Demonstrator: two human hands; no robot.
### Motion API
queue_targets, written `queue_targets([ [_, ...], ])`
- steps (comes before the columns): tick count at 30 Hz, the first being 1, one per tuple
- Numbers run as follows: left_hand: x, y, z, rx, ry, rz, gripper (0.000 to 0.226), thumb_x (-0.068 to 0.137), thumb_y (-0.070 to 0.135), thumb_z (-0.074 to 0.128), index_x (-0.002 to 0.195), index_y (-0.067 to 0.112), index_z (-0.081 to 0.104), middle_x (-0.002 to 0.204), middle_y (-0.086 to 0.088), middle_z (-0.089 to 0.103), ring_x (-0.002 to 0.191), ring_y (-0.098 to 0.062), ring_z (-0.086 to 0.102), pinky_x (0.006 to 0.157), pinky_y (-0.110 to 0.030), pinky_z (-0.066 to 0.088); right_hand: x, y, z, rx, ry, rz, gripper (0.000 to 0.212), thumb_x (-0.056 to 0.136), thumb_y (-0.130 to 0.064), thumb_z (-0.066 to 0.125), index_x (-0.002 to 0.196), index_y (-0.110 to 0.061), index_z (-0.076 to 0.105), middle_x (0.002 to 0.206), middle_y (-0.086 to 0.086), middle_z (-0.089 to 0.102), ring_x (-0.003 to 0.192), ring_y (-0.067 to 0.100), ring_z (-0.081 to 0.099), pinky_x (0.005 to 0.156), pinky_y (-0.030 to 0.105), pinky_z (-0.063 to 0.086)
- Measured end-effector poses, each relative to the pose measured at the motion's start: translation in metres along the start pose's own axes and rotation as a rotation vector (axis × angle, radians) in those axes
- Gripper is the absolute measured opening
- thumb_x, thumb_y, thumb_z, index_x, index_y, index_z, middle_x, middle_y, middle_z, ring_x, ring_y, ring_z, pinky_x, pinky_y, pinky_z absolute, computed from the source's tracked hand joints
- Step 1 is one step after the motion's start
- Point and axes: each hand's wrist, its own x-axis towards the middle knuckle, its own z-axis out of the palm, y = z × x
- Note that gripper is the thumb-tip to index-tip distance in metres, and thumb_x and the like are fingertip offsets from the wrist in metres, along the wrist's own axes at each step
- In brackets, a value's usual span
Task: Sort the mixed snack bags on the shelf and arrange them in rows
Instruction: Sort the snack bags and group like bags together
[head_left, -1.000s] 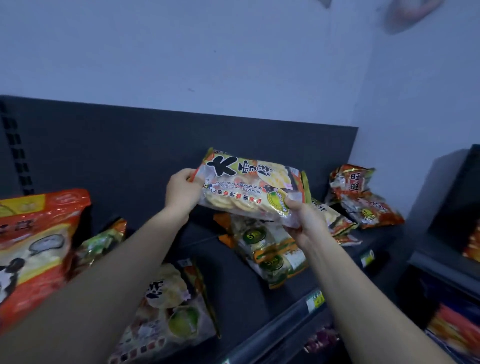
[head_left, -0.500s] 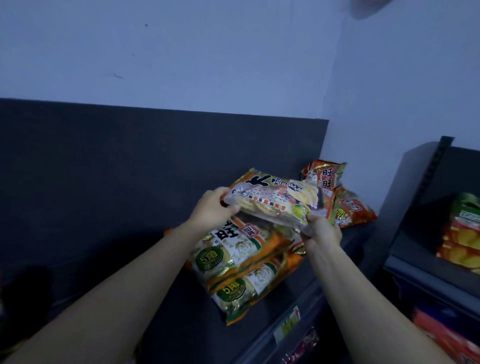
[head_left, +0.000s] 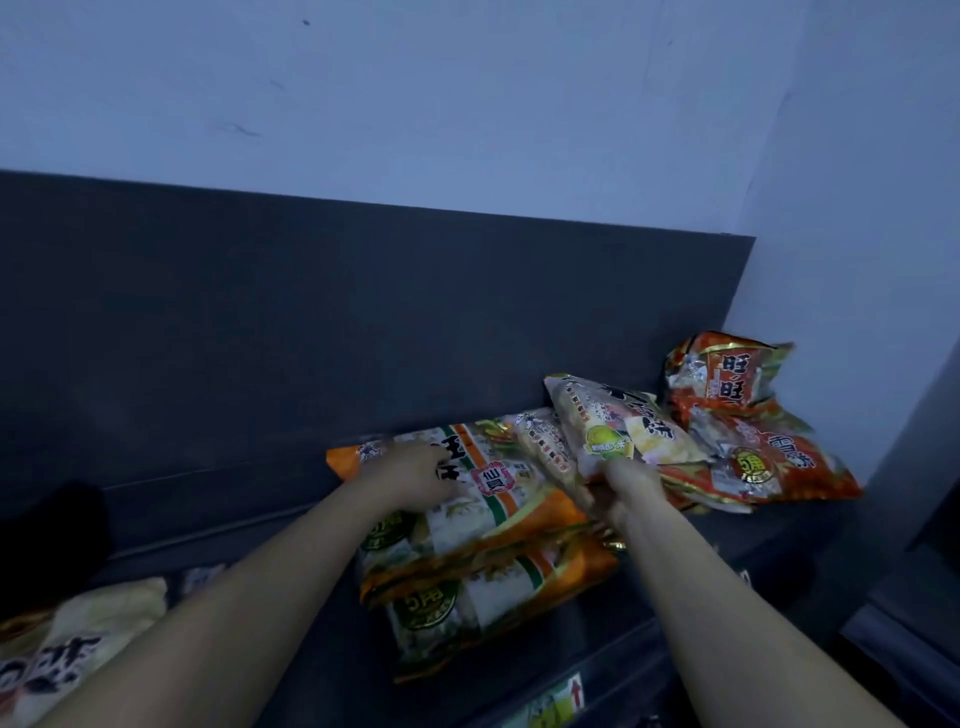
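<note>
Two orange bags (head_left: 483, 525) lie stacked on the shelf (head_left: 675, 597), two pale bags (head_left: 618, 431) beside them, and two red bags (head_left: 727, 384) at the right end. One cream bag (head_left: 78, 644) shows at lower left. Two hands (head_left: 410, 475) are in view.

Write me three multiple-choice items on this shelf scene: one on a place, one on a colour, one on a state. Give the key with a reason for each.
1. Where do the red bags lie?
A. At the right end of the shelf, by the wall
B. At the left end
C. On the floor

2. What colour edges the bag under the left hand?
A. Blue
B. Orange
C. Black

3. What is the right hand doing?
A. Hanging empty
B. Gripping the pale bag
C. Pointing at the wall

Key: 1 A, the red bags sit in the right corner. 2 B, orange shows along its borders. 3 B, its fingers close on that bag's near end, while the left hand lies flat on the orange one.
</note>
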Motion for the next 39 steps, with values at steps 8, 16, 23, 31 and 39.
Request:
queue_targets([
  [8,-0.02,0.004,0.004,-0.002,0.102,-0.041,0.064,0.093,0.05,0.053,0.146,0.017,0.037,0.15,-0.007,0.038,0.136,-0.025,0.035,0.106,-0.036,0.037,-0.011,-0.001,0.003,-0.285,-0.125,-0.108,0.038,0.093,-0.043,0.058,0.078,-0.008,0.062,0.064,0.008,0.059,0.057,0.022,0.053,0.055,0.03,0.043],
  [16,-0.087,-0.044,-0.002,0.131,0.248,-0.259,0.048,0.088,0.045,0.059,0.129,0.021,0.054,0.13,-0.005,0.05,0.124,-0.027,0.045,0.096,-0.038,0.044,-0.066,0.0,0.078,-0.875,-0.335,-0.89,0.043,0.091,-0.042,0.06,0.071,-0.005,0.066,0.07,0.009,0.067,0.067,0.023,0.062,0.06,0.032,0.047],
  [23,-0.175,-0.104,0.004,0.235,0.163,-0.532,0.051,0.091,0.05,0.052,0.133,0.022,0.047,0.131,-0.006,0.047,0.124,-0.026,0.04,0.1,-0.04,0.043,-0.137,0.056,0.165,-1.053,-0.768,-1.001,0.034,0.091,-0.045,0.06,0.115,-0.022,0.064,0.098,-0.003,0.07,0.098,0.019,0.062,0.083,0.033,0.051],
  [31,-0.242,-0.134,0.038,0.136,-0.007,-0.606,0.077,0.086,0.061,0.051,0.146,0.017,0.032,0.15,-0.009,0.033,0.135,-0.028,0.036,0.105,-0.037,0.036,-0.174,0.124,0.219,-1.091,-0.993,-0.689,0.036,0.086,-0.042,0.065,0.114,-0.021,0.053,0.115,0.001,0.063,0.103,0.018,0.057,0.081,0.029,0.046],
  [39,-0.275,-0.154,0.052,-0.036,-0.068,-0.471,0.103,0.077,0.064,0.064,0.154,0.016,0.014,0.162,-0.006,-0.004,0.148,-0.027,-0.006,0.119,-0.043,0.015,-0.193,0.16,0.234,-0.263,-0.713,0.133,0.041,0.077,-0.003,0.077,0.111,0.0,0.055,0.098,0.014,0.066,0.081,0.024,0.064,0.062,0.03,0.051],
])
